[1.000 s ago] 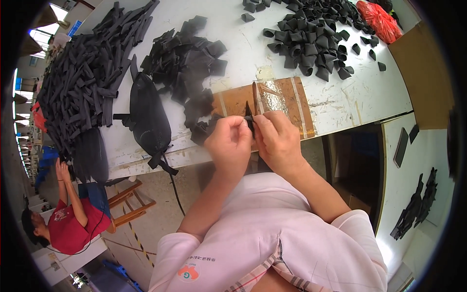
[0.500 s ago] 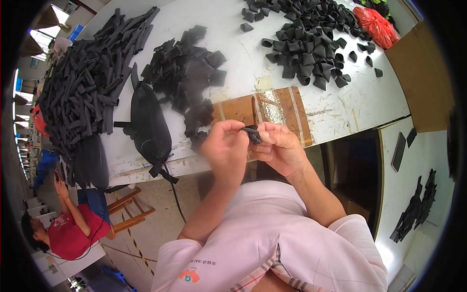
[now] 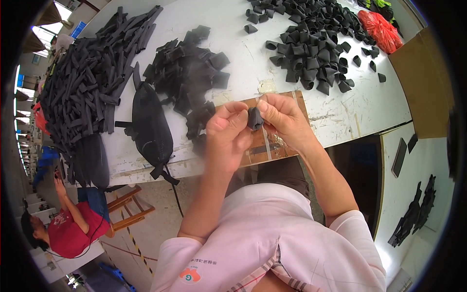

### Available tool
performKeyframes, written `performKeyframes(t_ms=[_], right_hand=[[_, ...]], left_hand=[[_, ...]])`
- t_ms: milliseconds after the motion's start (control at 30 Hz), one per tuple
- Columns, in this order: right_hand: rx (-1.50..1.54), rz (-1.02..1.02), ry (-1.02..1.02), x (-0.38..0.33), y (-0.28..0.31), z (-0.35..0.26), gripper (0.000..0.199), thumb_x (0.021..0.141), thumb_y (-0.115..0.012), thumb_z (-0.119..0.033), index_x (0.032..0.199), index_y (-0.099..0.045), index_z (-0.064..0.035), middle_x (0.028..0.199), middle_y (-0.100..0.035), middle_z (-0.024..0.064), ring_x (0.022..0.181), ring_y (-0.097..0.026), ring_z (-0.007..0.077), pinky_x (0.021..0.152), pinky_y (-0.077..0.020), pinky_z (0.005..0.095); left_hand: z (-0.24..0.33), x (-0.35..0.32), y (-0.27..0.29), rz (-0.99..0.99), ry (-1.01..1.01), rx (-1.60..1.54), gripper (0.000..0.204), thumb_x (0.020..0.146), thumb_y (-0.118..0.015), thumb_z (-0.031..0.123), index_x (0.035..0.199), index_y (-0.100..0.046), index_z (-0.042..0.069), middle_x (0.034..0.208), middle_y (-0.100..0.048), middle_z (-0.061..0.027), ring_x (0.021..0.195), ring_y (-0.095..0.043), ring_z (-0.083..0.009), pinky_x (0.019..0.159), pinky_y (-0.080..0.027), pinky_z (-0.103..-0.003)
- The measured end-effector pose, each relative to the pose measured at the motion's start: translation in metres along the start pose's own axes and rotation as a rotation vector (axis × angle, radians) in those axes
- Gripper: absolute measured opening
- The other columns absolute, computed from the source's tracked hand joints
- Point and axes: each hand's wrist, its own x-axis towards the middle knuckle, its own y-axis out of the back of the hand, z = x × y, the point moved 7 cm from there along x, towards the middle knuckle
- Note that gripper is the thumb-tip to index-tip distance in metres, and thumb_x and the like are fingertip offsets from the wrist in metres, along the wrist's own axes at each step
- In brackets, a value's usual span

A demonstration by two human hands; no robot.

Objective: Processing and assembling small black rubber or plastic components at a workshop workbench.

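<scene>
Between my two hands is a small folded black fabric loop [image 3: 255, 118], held up over the near edge of the table. My left hand [image 3: 227, 127] pinches its left side with thumb and forefinger, the other fingers curled. On the opposite side, my right hand [image 3: 284, 119] grips it by thumb and fingertips. Beneath them lies a brown board [image 3: 296, 100] with clear tape across it. Flat black fabric pieces [image 3: 189, 73] are heaped just to the left, and a pile of similar black loops [image 3: 311, 53] sits farther off to the right.
Long black strips [image 3: 87, 82] cover the table's left end, beside a black padded pouch [image 3: 152, 124] with a cord. A red plastic bag [image 3: 380, 31] and a cardboard box [image 3: 421, 82] stand at the right. Another person in a red shirt [image 3: 78, 231] sits at the lower left.
Both hands have moved up and away from my body, farther over the board. The black loop has been turned and now shows its rounded side; my hands are slightly farther apart.
</scene>
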Motion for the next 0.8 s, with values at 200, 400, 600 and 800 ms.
performKeyframes(t_ms=[200, 400, 600, 800], right_hand=[[-0.511, 0.383, 0.31, -0.024, 0.008, -0.04, 0.029, 0.082, -0.059, -0.026, 0.083, -0.053, 0.0015, 0.063, -0.046, 0.002, 0.057, -0.044, 0.0095, 0.051, -0.0384, 0.022], [-0.761, 0.304, 0.622, -0.034, -0.019, -0.062, 0.029, 0.066, -0.072, -0.014, 0.086, -0.056, -0.0019, 0.075, -0.051, 0.0064, 0.061, -0.049, 0.0165, 0.051, -0.041, 0.0275], [-0.839, 0.403, 0.716, -0.036, -0.025, -0.07, 0.016, 0.064, -0.069, -0.004, 0.075, -0.058, -0.0023, 0.067, -0.051, 0.0065, 0.06, -0.048, 0.0202, 0.05, -0.0395, 0.0295], [-0.895, 0.392, 0.758, -0.034, -0.023, -0.058, 0.012, 0.065, -0.066, -0.001, 0.072, -0.057, -0.002, 0.066, -0.05, 0.0067, 0.062, -0.047, 0.0219, 0.051, -0.0389, 0.0308]], left_hand=[[0.041, -0.005, -0.021, -0.006, -0.549, 0.58, 0.037, 0.075, -0.059, -0.001, 0.111, -0.049, -0.002, 0.093, -0.058, -0.0093, 0.088, -0.053, -0.0162, 0.082, -0.04, -0.028], [0.04, -0.008, -0.024, -0.08, -0.565, 0.496, 0.011, 0.077, -0.06, 0.002, 0.088, -0.06, 0.001, 0.088, -0.059, -0.0083, 0.078, -0.054, -0.0146, 0.076, -0.041, -0.026], [0.024, -0.004, -0.004, -0.12, -0.277, -0.134, 0.011, 0.084, -0.053, 0.008, 0.093, -0.058, 0.004, 0.092, -0.056, -0.0094, 0.086, -0.052, -0.0205, 0.078, -0.041, -0.033], [0.019, -0.006, 0.006, -0.084, -0.283, -0.05, 0.01, 0.084, -0.054, 0.009, 0.092, -0.057, 0.005, 0.093, -0.057, -0.0071, 0.086, -0.054, -0.0182, 0.078, -0.042, -0.034]])
